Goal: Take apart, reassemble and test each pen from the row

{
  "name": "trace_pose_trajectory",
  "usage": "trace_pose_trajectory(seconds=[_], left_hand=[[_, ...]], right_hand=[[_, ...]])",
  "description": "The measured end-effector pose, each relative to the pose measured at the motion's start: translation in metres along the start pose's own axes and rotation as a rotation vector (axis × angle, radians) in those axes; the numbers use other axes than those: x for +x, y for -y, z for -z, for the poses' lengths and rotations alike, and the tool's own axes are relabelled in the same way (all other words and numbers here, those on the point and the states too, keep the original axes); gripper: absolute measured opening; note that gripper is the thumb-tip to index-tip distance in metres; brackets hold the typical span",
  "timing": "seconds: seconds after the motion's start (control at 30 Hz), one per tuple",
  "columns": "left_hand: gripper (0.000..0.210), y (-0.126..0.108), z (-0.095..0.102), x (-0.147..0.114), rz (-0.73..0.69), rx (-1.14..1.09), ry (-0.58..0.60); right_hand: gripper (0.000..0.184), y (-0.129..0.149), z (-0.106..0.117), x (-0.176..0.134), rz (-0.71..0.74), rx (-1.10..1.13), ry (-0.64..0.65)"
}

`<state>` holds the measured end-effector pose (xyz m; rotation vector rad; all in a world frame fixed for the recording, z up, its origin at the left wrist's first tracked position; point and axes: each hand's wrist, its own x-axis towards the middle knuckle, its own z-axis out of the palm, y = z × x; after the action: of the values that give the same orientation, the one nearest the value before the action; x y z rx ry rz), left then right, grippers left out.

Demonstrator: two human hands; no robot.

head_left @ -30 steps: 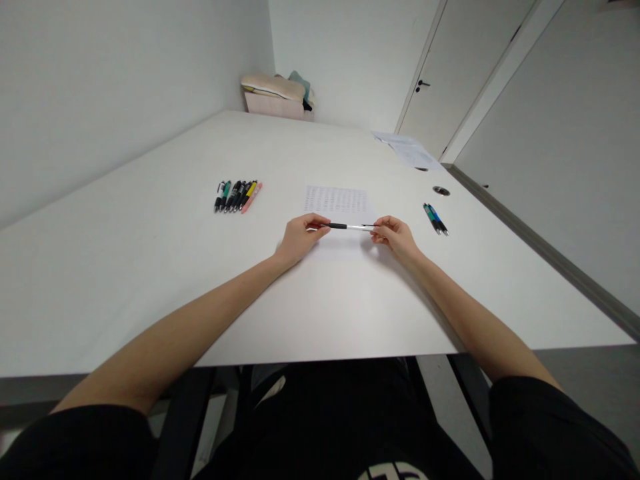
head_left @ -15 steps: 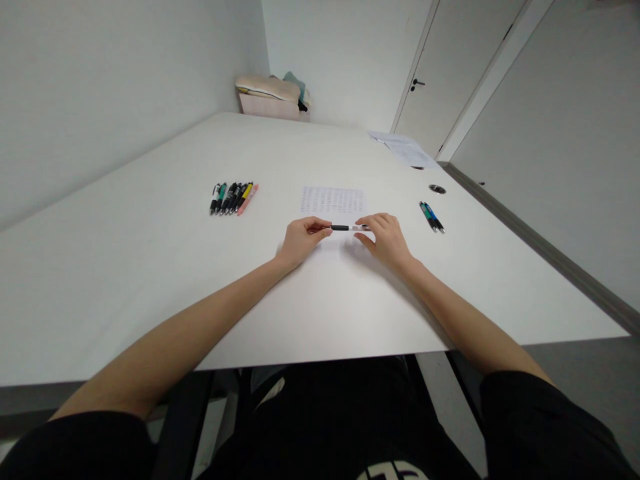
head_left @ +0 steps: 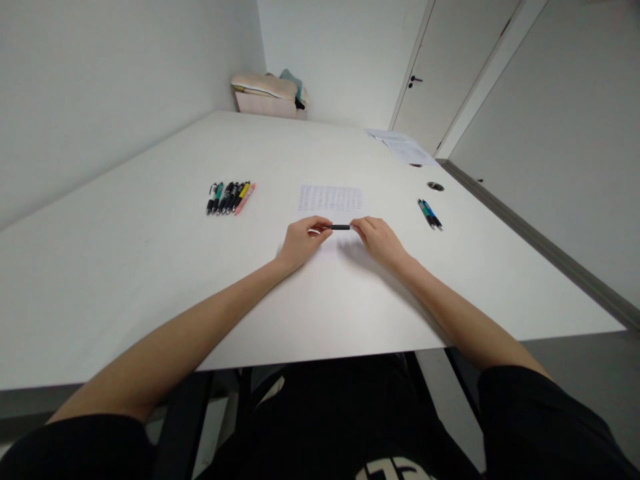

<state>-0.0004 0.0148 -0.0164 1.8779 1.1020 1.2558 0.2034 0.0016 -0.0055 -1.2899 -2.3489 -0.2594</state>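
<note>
Both hands hold one pen level between them, its black grip showing in the gap. My left hand pinches one end between thumb and fingertips. At the other end, my right hand is closed around the barrel, so that part of the pen is hidden. Just beyond the hands, a sheet of paper with rows of writing lies on the white table; its near part extends under the pen.
Left of the paper lies a row of several pens. A green and a blue pen lie side by side on the right. Farther back are loose papers, a round table grommet and a box with cloth items.
My right hand has slid left along the pen and closed its fingers near the black grip, covering the light barrel seen before. My left hand keeps its pinch.
</note>
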Motion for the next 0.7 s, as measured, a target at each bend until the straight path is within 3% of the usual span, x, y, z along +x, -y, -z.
trace_pose_trajectory(seconds=[0.43,0.7], left_hand=[[0.019,0.0007,0.0039,-0.0011,-0.299,0.366,0.105],[0.028,-0.0001,0.0064,0.0026,-0.290,0.466,0.168]], right_hand=[[0.034,0.0020,0.0018,-0.0037,-0.009,-0.118,-0.005],[0.035,-0.0002,0.0003,-0.0035,0.016,-0.113,-0.038]])
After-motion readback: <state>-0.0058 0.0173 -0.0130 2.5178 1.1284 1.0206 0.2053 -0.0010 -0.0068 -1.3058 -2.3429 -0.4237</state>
